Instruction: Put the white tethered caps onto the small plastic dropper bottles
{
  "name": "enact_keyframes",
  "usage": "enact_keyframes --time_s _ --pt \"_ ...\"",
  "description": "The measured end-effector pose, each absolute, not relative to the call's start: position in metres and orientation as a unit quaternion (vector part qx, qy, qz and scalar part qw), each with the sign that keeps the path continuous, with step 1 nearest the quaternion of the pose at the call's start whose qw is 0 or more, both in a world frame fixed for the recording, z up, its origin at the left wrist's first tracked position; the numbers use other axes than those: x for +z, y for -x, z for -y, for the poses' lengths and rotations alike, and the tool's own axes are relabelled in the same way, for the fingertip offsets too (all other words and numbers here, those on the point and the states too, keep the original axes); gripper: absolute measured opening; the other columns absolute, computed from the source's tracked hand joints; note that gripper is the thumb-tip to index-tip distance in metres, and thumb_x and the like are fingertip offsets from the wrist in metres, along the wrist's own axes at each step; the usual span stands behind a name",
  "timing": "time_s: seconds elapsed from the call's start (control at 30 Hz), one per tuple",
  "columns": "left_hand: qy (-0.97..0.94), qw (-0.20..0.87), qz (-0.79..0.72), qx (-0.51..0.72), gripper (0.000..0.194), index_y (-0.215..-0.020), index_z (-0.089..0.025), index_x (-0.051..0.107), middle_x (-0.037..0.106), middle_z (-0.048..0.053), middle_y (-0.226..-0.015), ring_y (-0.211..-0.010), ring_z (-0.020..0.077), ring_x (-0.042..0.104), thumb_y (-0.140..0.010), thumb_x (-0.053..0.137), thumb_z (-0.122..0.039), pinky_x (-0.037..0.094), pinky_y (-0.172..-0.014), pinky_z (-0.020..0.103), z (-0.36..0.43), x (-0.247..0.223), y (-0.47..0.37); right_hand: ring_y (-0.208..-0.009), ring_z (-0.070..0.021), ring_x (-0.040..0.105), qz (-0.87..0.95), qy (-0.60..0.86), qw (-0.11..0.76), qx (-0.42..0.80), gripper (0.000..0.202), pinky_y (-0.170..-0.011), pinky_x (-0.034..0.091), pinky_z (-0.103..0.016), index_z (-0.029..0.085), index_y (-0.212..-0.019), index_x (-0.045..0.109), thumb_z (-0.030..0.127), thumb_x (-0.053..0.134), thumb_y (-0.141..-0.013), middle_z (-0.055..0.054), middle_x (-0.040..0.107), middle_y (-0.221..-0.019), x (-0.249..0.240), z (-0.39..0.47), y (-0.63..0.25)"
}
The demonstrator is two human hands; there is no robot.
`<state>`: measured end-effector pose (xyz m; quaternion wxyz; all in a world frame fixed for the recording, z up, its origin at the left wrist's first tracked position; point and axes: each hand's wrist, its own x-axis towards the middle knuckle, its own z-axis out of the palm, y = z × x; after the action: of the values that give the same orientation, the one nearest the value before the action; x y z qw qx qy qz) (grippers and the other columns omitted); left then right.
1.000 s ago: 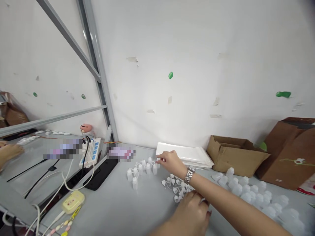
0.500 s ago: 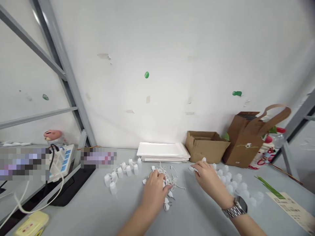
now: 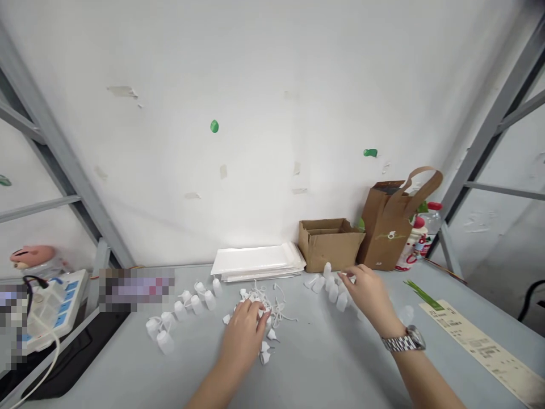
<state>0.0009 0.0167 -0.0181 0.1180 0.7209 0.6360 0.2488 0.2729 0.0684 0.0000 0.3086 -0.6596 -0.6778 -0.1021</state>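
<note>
My left hand (image 3: 246,329) rests on a pile of white caps with cords (image 3: 279,309) at the middle of the grey table, fingers curled; what they hold, if anything, is hidden. To the right, my right hand (image 3: 369,295), with a metal-band watch on the wrist, reaches over a group of small translucent white bottles (image 3: 333,292). Its thumb and fingertips are pinched together at one of them, too small to make out. Several capped white bottles (image 3: 180,311) stand in a slanting double row left of my left hand.
White flat packs (image 3: 255,261), an open cardboard box (image 3: 330,250) and a brown paper bag (image 3: 383,233) stand along the wall. Bottles are beside the bag. A printed card (image 3: 472,341) lies right; a power strip (image 3: 63,301) and black tray lie left.
The view has turned to the right, so things appear further left. My right hand has shifted rightward over the bottles, uncovering several at its left. My left hand stays at the caps.
</note>
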Motion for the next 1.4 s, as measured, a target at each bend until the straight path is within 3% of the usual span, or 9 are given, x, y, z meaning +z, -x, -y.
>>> enact_keyframes --time_s 0.13,0.27,0.4,0.5,0.7,1.03,1.2,1.4 --pt "-0.719 0.129 -0.639 0.242 0.027 -0.086 -0.021 0.058 0.060 0.004 -0.082 -0.085 0.0215 0.054 -0.085 0.033 -0.030 0.041 -0.072 0.032 -0.016 -0.017 -0.001 -0.071 -0.0246 0.056 0.696 0.668 0.240 -0.109 0.024 -0.061 0.036 -0.033 0.019 -0.064 0.065 0.035 0.055 -0.079 -0.008 0.063 -0.070 -0.005 -0.065 -0.263" --pt "-0.719 0.133 -0.638 0.242 0.027 -0.084 -0.022 0.058 0.059 0.003 -0.080 -0.084 0.0208 0.054 -0.086 0.033 -0.031 0.041 -0.072 0.031 -0.017 -0.018 0.000 -0.075 -0.0270 0.056 0.702 0.670 0.209 -0.124 0.020 -0.063 0.034 -0.034 0.017 -0.063 0.066 0.028 0.058 -0.078 -0.010 0.063 -0.072 -0.013 -0.064 -0.255" --pt "-0.733 0.135 -0.621 0.240 0.021 -0.076 -0.022 0.058 0.059 0.002 -0.079 -0.084 0.0203 0.054 -0.083 0.040 -0.032 0.040 -0.073 0.030 -0.018 -0.021 -0.001 -0.073 -0.0264 0.056 0.707 0.663 0.215 -0.120 0.021 -0.062 0.032 -0.034 0.016 -0.062 0.064 0.022 0.054 -0.079 -0.010 0.062 -0.072 -0.015 -0.065 -0.252" --pt "-0.734 0.140 -0.621 0.237 0.014 -0.075 -0.022 0.056 0.059 0.002 -0.078 -0.083 0.0204 0.054 -0.080 0.047 -0.030 0.039 -0.071 0.029 -0.018 -0.024 -0.003 -0.075 -0.0247 0.056 0.717 0.649 0.231 -0.109 0.022 -0.064 0.032 -0.033 0.018 -0.065 0.064 0.026 0.052 -0.082 -0.008 0.062 -0.073 -0.011 -0.063 -0.245" --pt "-0.710 0.149 -0.637 0.261 0.002 -0.077 -0.022 0.050 0.056 0.000 -0.076 -0.079 0.0189 0.054 -0.076 0.049 -0.023 0.038 -0.068 0.027 -0.019 -0.026 -0.003 -0.069 -0.0184 0.055 0.771 0.555 0.310 0.019 0.020 -0.069 0.034 -0.032 0.020 -0.072 0.061 0.029 0.050 -0.085 -0.003 0.063 -0.076 -0.012 -0.045 -0.209" --pt "-0.757 0.103 -0.585 0.271 0.011 -0.079 -0.021 0.059 0.057 0.002 -0.080 -0.082 0.0204 0.053 -0.080 0.050 -0.028 0.041 -0.073 0.031 -0.016 -0.026 -0.005 -0.066 -0.0176 0.056 0.775 0.556 0.280 0.109 0.012 -0.071 0.037 -0.031 0.018 -0.078 0.062 0.021 0.051 -0.082 -0.003 0.064 -0.074 -0.021 -0.032 -0.187" --pt "-0.770 0.060 -0.582 0.256 0.014 -0.082 -0.021 0.065 0.056 0.005 -0.086 -0.086 0.0235 0.051 -0.072 0.063 -0.030 0.041 -0.076 0.035 -0.019 -0.038 -0.010 -0.067 -0.0163 0.055 0.771 0.552 0.263 0.176 0.012 -0.066 0.039 -0.027 0.019 -0.081 0.064 0.017 0.052 -0.078 -0.002 0.060 -0.079 -0.033 -0.035 -0.182" --pt "-0.743 0.061 -0.601 0.289 0.006 -0.073 -0.021 0.065 0.055 0.005 -0.083 -0.084 0.0227 0.051 -0.071 0.061 -0.017 0.041 -0.074 0.035 -0.027 -0.046 -0.008 -0.069 -0.0165 0.053 0.748 0.548 0.304 0.220 0.012 -0.068 0.041 -0.028 0.019 -0.076 0.059 0.028 0.052 -0.082 -0.002 0.054 -0.078 -0.022 -0.028 -0.177"
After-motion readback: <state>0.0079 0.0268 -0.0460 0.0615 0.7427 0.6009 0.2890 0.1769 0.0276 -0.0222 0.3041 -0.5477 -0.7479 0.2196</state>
